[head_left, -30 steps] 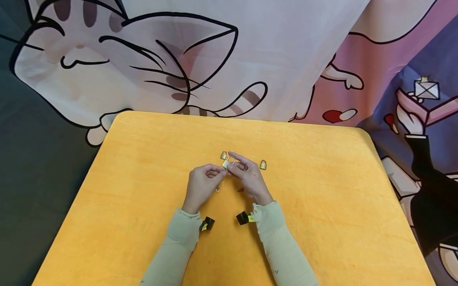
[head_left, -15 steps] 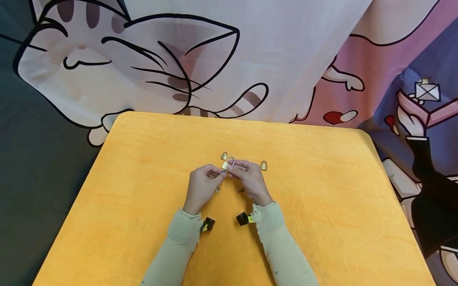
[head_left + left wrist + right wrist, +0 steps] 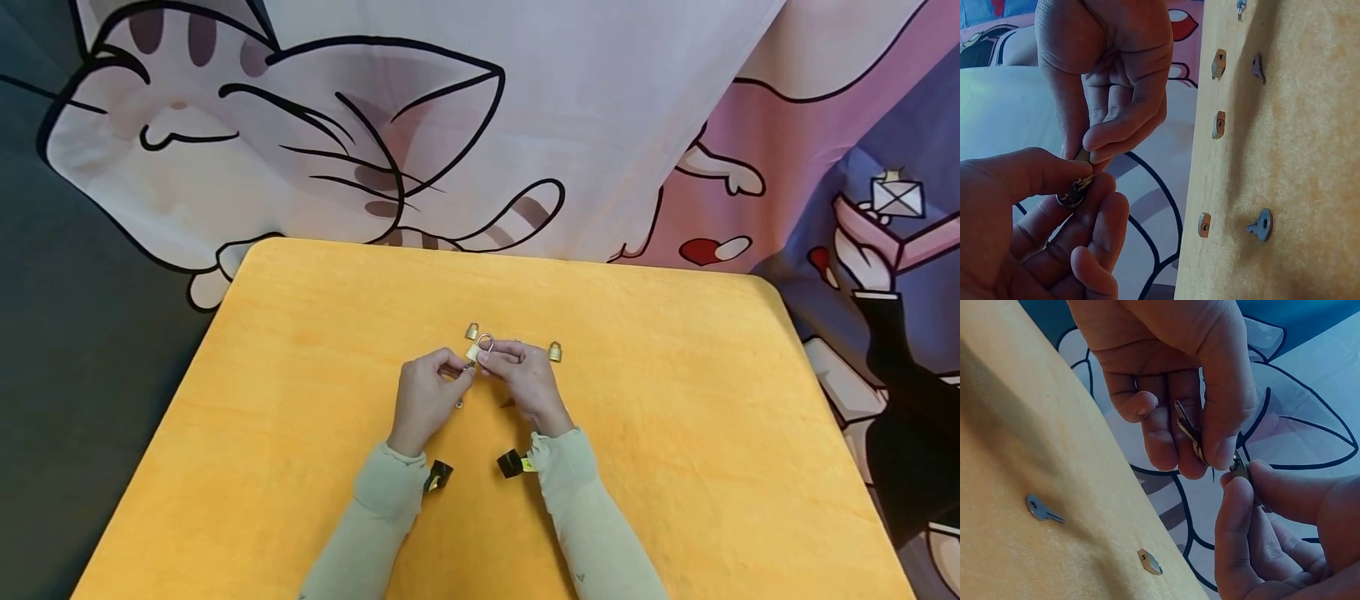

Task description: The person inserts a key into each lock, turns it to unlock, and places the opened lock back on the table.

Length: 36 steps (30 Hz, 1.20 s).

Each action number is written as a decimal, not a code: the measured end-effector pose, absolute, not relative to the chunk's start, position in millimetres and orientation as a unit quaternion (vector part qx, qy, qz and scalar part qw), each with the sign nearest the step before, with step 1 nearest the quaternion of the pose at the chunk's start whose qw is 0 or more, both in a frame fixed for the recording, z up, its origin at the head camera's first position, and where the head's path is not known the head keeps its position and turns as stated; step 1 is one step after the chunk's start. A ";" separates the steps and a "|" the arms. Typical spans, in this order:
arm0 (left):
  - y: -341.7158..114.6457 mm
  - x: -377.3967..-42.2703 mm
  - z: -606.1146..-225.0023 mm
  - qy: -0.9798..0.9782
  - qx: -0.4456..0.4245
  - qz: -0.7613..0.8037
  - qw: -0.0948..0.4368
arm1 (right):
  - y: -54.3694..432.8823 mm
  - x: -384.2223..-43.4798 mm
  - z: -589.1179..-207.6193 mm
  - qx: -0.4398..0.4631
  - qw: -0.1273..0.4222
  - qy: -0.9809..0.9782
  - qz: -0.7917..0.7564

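Observation:
My right hand pinches a small brass padlock between thumb and fingers, its shackle pointing away from me. Close against it, my left hand pinches a small key at the padlock's bottom; the fingertips hide how far it sits in the keyhole. More metal keys hang by the left fingers in the right wrist view. Both hands are held above the table. Beyond them stand a brass padlock and, to the right, another padlock.
On the yellow table below the hands lie a silver key and a darker key. Padlocks stand near them, one of them a brass padlock. A cartoon-printed cloth hangs behind the table's far edge.
My right index finger, earlier stretched along the shackle, has drawn back lower beside the padlock. The left hand has turned slightly at the key. The head view has tilted a little.

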<state>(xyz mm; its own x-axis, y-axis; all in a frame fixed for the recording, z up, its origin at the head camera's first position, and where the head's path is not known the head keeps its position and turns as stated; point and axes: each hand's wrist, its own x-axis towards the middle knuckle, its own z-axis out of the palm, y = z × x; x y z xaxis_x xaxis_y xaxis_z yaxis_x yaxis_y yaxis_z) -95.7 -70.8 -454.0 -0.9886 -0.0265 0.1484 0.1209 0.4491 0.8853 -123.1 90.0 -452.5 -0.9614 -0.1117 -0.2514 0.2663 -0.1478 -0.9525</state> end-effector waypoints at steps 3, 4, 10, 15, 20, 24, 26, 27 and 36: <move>-69.8 -95.2 -454.9 -0.853 -0.032 -0.516 0.075 | 90.8 -121.6 -453.0 0.058 0.123 0.645 -0.752; -69.7 -95.3 -455.0 -0.854 -0.033 -0.514 0.078 | 91.0 -121.5 -453.2 0.058 0.123 0.646 -0.751; -69.7 -95.4 -453.6 -0.860 -0.038 -0.501 0.090 | 91.0 -122.5 -453.8 0.060 0.125 0.654 -0.744; -68.3 -95.5 -454.9 -0.882 -0.060 -0.451 0.123 | 91.0 -122.6 -453.7 0.067 0.126 0.656 -0.741; -67.2 -95.0 -455.9 -0.887 -0.069 -0.434 0.140 | 91.2 -122.1 -453.5 0.075 0.125 0.657 -0.740; -67.4 -94.4 -456.4 -0.885 -0.062 -0.444 0.130 | 91.5 -121.9 -454.6 0.076 0.129 0.656 -0.740; -67.5 -94.3 -457.0 -0.884 -0.059 -0.449 0.120 | 91.6 -122.3 -455.6 0.076 0.130 0.653 -0.742; -67.5 -94.4 -457.2 -0.883 -0.058 -0.451 0.115 | 91.5 -122.7 -455.9 0.074 0.129 0.653 -0.742; -67.7 -96.2 -458.4 -0.880 -0.056 -0.464 0.086 | 94.8 -124.2 -457.4 0.063 0.129 0.658 -0.739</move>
